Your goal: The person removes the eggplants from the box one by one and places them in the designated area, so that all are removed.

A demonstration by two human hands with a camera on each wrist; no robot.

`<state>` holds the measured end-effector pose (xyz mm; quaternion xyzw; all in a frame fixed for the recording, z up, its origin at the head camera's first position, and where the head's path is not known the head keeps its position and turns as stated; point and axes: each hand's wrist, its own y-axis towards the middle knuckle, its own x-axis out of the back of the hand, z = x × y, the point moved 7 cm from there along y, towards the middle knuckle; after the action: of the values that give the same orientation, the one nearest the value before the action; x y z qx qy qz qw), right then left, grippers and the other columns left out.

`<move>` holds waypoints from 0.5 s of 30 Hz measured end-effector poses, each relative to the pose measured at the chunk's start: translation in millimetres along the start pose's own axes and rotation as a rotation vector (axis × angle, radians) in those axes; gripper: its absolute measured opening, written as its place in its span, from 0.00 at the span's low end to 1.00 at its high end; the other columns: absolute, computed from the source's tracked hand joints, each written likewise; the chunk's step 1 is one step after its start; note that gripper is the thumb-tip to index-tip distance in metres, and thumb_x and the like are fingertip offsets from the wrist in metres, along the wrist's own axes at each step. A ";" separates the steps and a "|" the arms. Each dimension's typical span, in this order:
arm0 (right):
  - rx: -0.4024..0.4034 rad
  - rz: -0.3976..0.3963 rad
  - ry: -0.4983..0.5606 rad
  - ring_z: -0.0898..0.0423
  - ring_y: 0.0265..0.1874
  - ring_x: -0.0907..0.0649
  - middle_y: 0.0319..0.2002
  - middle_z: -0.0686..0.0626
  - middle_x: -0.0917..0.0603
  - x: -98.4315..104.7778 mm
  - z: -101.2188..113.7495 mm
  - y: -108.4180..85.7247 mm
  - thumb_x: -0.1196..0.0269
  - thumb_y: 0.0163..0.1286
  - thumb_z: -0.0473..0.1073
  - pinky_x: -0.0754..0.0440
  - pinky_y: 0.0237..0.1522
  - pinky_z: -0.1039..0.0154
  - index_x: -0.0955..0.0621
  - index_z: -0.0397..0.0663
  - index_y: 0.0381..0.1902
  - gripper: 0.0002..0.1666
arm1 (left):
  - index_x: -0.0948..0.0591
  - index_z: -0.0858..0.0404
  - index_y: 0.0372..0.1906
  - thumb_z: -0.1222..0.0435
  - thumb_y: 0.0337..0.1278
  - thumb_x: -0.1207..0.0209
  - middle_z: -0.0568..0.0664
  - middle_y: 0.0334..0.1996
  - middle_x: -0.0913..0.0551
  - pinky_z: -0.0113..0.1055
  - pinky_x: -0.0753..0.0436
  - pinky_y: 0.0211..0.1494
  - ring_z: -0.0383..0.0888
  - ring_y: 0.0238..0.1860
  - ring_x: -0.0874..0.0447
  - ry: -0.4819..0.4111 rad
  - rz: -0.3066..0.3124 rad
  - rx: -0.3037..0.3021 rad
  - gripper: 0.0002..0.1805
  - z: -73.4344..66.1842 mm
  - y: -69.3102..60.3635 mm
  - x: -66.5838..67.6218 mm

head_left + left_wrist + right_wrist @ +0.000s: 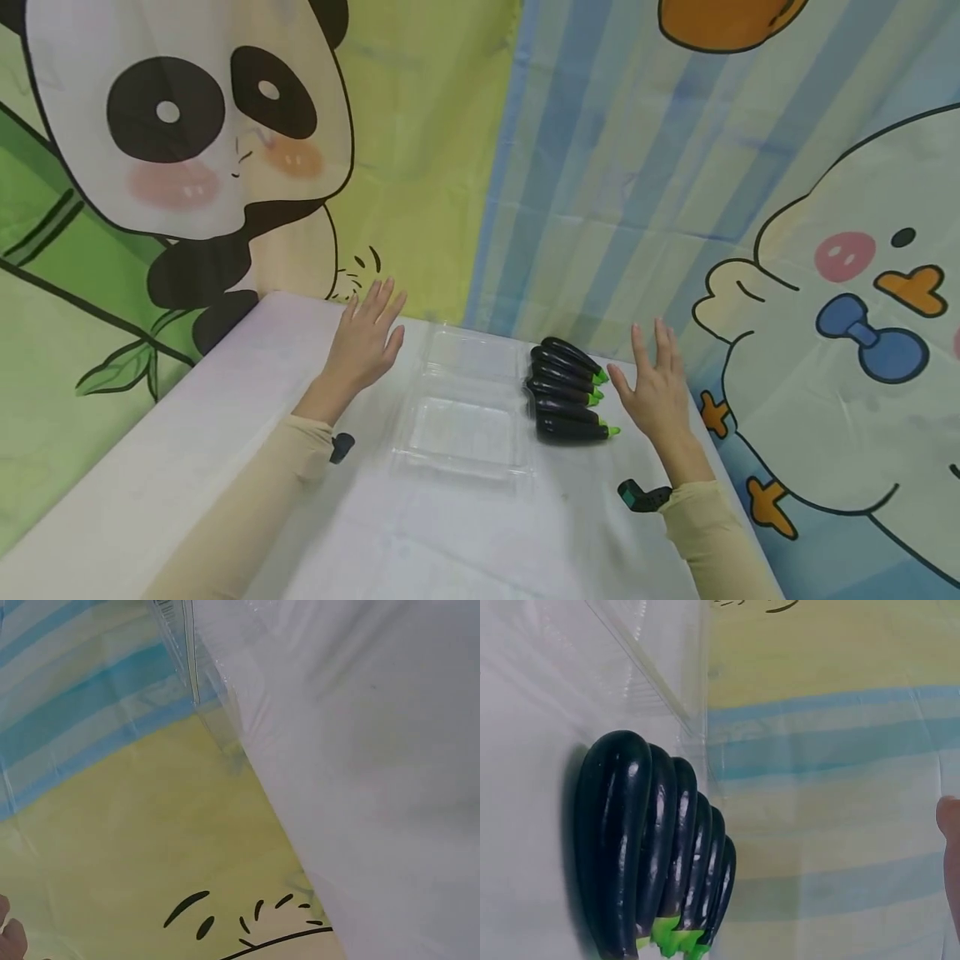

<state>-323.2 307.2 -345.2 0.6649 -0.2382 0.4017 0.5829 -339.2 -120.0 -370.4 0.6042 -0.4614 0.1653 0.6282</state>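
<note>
Several dark purple eggplants [566, 392] with green stems lie side by side in a row on the white table. Left of them sits a clear plastic container [465, 433], its two halves spread flat. My left hand [362, 342] hovers left of the container, fingers extended and holding nothing. To the right of the eggplants my right hand [656, 387] is raised with fingers spread, apart from them. In the right wrist view the eggplants [615, 847] fill the lower left, and a bit of a finger [951, 855] shows at the right edge. Fingertips [11, 937] peek in at the left wrist view's lower left.
A white table [435, 542] runs back to a cloth backdrop [420, 167] printed with a panda, stripes and a white bird. Dark wrist-worn devices [643, 497] show beside both forearms. The table's right edge lies close to the right arm.
</note>
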 end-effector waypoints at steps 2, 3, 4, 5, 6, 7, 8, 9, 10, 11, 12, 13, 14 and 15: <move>-0.002 0.008 -0.027 0.38 0.74 0.56 0.76 0.43 0.63 2.2 -1.0 0.4 0.40 0.65 0.58 0.44 0.69 0.35 0.52 0.55 0.76 0.49 | 0.39 0.58 0.72 0.54 0.70 0.60 0.54 0.75 0.48 0.60 0.50 0.75 0.53 0.76 0.54 0.005 -0.008 -0.015 0.29 -0.2 5.3 3.2; -0.005 0.017 -0.038 0.39 0.75 0.58 0.76 0.43 0.65 3.1 -2.0 -0.1 0.41 0.65 0.59 0.46 0.70 0.36 0.53 0.56 0.76 0.50 | 0.40 0.57 0.73 0.53 0.70 0.60 0.54 0.75 0.48 0.60 0.50 0.75 0.54 0.76 0.54 0.011 -0.009 -0.019 0.29 -0.3 7.3 4.6; -0.006 0.023 -0.045 0.39 0.75 0.59 0.76 0.43 0.65 4.3 -2.6 -0.6 0.41 0.66 0.60 0.48 0.71 0.36 0.53 0.56 0.76 0.50 | 0.41 0.56 0.73 0.53 0.70 0.61 0.54 0.75 0.49 0.60 0.51 0.75 0.53 0.76 0.54 0.013 -0.007 -0.021 0.29 0.0 8.9 5.6; -0.009 0.032 -0.054 0.39 0.75 0.60 0.76 0.43 0.66 5.0 -3.1 -1.3 0.42 0.66 0.61 0.49 0.71 0.37 0.54 0.57 0.76 0.51 | 0.41 0.56 0.73 0.52 0.70 0.61 0.53 0.76 0.50 0.60 0.51 0.75 0.53 0.76 0.55 0.015 -0.004 -0.022 0.30 0.2 10.1 6.7; -0.013 0.040 -0.062 0.39 0.75 0.61 0.76 0.42 0.66 5.5 -3.8 -2.2 0.43 0.66 0.62 0.50 0.72 0.37 0.55 0.57 0.76 0.51 | 0.42 0.55 0.74 0.51 0.71 0.62 0.53 0.76 0.51 0.61 0.52 0.75 0.53 0.77 0.56 0.020 0.000 -0.022 0.30 0.7 11.0 7.6; -0.016 0.049 -0.068 0.39 0.75 0.62 0.76 0.42 0.66 5.6 -4.5 -3.5 0.43 0.66 0.63 0.51 0.72 0.37 0.55 0.57 0.77 0.51 | 0.43 0.54 0.74 0.51 0.71 0.62 0.53 0.76 0.51 0.61 0.52 0.75 0.52 0.77 0.57 0.021 0.002 -0.022 0.30 1.2 11.7 8.4; -0.017 0.056 -0.078 0.39 0.75 0.62 0.76 0.42 0.67 5.8 -5.0 -4.7 0.44 0.66 0.63 0.51 0.72 0.37 0.56 0.57 0.77 0.51 | 0.44 0.54 0.74 0.50 0.71 0.63 0.53 0.76 0.52 0.62 0.53 0.75 0.52 0.77 0.58 0.025 0.009 -0.023 0.30 1.8 12.1 8.8; -0.021 0.061 -0.085 0.39 0.75 0.63 0.76 0.42 0.67 6.1 -5.5 -6.1 0.44 0.66 0.64 0.52 0.72 0.37 0.56 0.57 0.77 0.51 | 0.45 0.54 0.75 0.50 0.71 0.63 0.52 0.76 0.53 0.62 0.53 0.75 0.51 0.77 0.59 0.032 0.015 -0.024 0.31 2.4 12.6 8.7; -0.024 0.063 -0.092 0.39 0.75 0.63 0.76 0.42 0.67 6.5 -5.8 -7.4 0.44 0.66 0.65 0.51 0.72 0.37 0.55 0.56 0.77 0.51 | 0.47 0.53 0.75 0.49 0.72 0.64 0.52 0.77 0.54 0.63 0.54 0.75 0.51 0.77 0.60 0.034 0.022 -0.024 0.31 3.1 13.1 8.7; -0.026 0.062 -0.094 0.39 0.75 0.63 0.76 0.41 0.67 6.9 -6.2 -8.5 0.45 0.66 0.65 0.51 0.72 0.36 0.55 0.56 0.77 0.51 | 0.48 0.53 0.75 0.49 0.72 0.65 0.52 0.77 0.55 0.63 0.55 0.75 0.51 0.77 0.61 0.040 0.028 -0.023 0.31 3.9 13.4 8.7; -0.028 0.062 -0.098 0.39 0.75 0.63 0.76 0.41 0.67 7.2 -6.4 -9.6 0.45 0.66 0.65 0.51 0.71 0.35 0.54 0.55 0.76 0.51 | 0.49 0.53 0.76 0.48 0.72 0.66 0.53 0.77 0.55 0.63 0.56 0.75 0.52 0.77 0.61 0.048 0.034 -0.021 0.32 5.1 13.7 8.2; -0.027 0.062 -0.103 0.38 0.74 0.63 0.76 0.41 0.67 7.4 -6.2 -10.5 0.45 0.65 0.66 0.51 0.71 0.35 0.54 0.54 0.76 0.51 | 0.50 0.52 0.76 0.48 0.72 0.66 0.52 0.77 0.56 0.63 0.57 0.75 0.52 0.77 0.61 0.053 0.039 -0.018 0.32 6.2 13.6 8.3; -0.026 0.061 -0.103 0.38 0.74 0.63 0.76 0.40 0.67 7.7 -5.7 -11.0 0.45 0.65 0.66 0.52 0.71 0.34 0.54 0.54 0.76 0.52 | 0.50 0.52 0.76 0.48 0.72 0.66 0.52 0.77 0.57 0.63 0.58 0.75 0.52 0.77 0.61 0.060 0.045 -0.013 0.32 7.6 13.4 8.3; -0.026 0.066 -0.103 0.38 0.74 0.64 0.76 0.40 0.67 7.5 -5.3 -10.9 0.46 0.65 0.67 0.52 0.71 0.34 0.54 0.54 0.76 0.51 | 0.51 0.52 0.76 0.47 0.72 0.67 0.52 0.77 0.58 0.63 0.58 0.75 0.53 0.77 0.61 0.068 0.050 -0.005 0.32 9.1 12.6 8.2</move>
<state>-311.9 315.7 -345.5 0.6687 -0.2951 0.3829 0.5650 -348.1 -128.4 -357.8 0.5849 -0.4551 0.2002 0.6409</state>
